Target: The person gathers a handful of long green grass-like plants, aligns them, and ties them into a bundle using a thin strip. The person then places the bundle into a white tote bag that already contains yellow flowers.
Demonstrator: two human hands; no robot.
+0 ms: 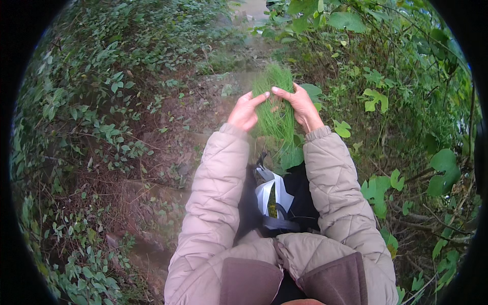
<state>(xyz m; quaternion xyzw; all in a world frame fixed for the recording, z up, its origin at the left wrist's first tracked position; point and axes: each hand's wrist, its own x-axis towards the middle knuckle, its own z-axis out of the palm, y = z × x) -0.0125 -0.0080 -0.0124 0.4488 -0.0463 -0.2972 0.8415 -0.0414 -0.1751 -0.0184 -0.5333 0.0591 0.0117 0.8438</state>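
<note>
Between my two hands is a bundle of fine, bright green, grass-like stems (275,119), held up in front of me. My left hand (246,110) grips its left side, thumb pressed on the front of the stems. From the right, my right hand (303,105) closes on the same bundle, its thumb tip near the left one. The fingers behind the stems are mostly hidden. The thin ends fan out above and hang loosely below the hands. Below the bundle, close to my body, a white bag (274,190) with dark handles gapes, showing some greenery inside.
A dirt path (173,114) with dry stems and flat stones runs ahead. Dense leafy shrubs (96,117) line the left side. Broad-leaved vines (376,99) and tangled twigs crowd the right, close to my right sleeve. A large green leaf (291,157) lies just under the bundle.
</note>
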